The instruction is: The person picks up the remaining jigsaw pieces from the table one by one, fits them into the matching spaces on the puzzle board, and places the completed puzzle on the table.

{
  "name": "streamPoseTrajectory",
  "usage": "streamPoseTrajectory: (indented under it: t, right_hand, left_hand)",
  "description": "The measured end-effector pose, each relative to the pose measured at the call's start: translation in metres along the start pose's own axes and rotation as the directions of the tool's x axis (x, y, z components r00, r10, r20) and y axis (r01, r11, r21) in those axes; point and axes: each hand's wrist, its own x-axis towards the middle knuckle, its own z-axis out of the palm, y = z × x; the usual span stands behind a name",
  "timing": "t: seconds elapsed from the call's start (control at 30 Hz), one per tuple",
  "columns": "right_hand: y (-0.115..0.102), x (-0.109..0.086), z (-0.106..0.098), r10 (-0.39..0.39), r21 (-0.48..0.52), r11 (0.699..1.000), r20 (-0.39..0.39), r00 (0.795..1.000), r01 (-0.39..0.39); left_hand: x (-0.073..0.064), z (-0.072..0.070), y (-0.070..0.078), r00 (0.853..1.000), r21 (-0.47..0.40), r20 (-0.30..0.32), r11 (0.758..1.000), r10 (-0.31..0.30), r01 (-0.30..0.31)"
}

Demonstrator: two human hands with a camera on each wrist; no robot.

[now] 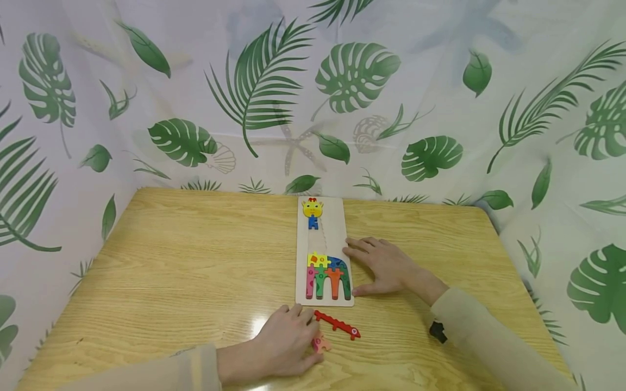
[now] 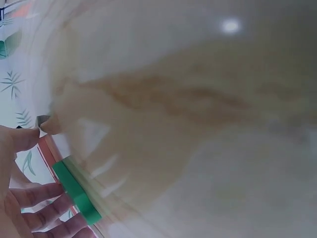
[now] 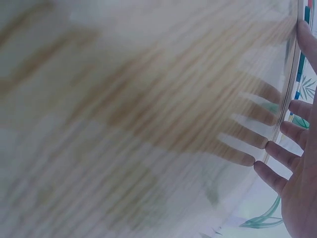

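Table point(image 1: 195, 244): puzzle board point(image 1: 335, 222), centre far, part-filled. Right hand point(image 1: 383, 266) spread at its right edge; left hand point(image 1: 283, 339) near, thumb apart from fingers. Right of it: red piece point(image 1: 337, 325); at its fingers: green piece point(image 2: 77, 193); by its thumb: pink piece point(image 1: 321, 343). Risk: careless left sweep scatters loose pieces; rightward slip if right hand lifts.

A wood-grain table point(image 1: 210, 250) bears a puzzle board point(image 1: 333, 228), a red piece point(image 1: 337, 324), a pink piece point(image 1: 320, 342).

The puzzle board point(image 1: 335, 228) lies behind at least two loose pieces point(image 1: 337, 324).
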Motion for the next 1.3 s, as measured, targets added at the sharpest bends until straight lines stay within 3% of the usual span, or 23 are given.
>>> streamPoseTrajectory:
  t: [0.33, 1.3]
  right_hand:
    - [0.0003, -0.0001, 0.0016, -0.003, 0.006, 1.000, -0.004, 1.000, 0.003]
    - [0.0011, -0.0006, 0.0017, 0.001, 0.009, 1.000, -0.009, 1.000, -0.001]
  left_hand:
    - [-0.0023, 0.0031, -0.0048, 0.999, -0.051, 0.013, 0.998, -0.032, 0.033]
    - [0.0069, 0.0012, -0.0039, 1.000, -0.046, -0.023, 0.999, -0.005, 0.004]
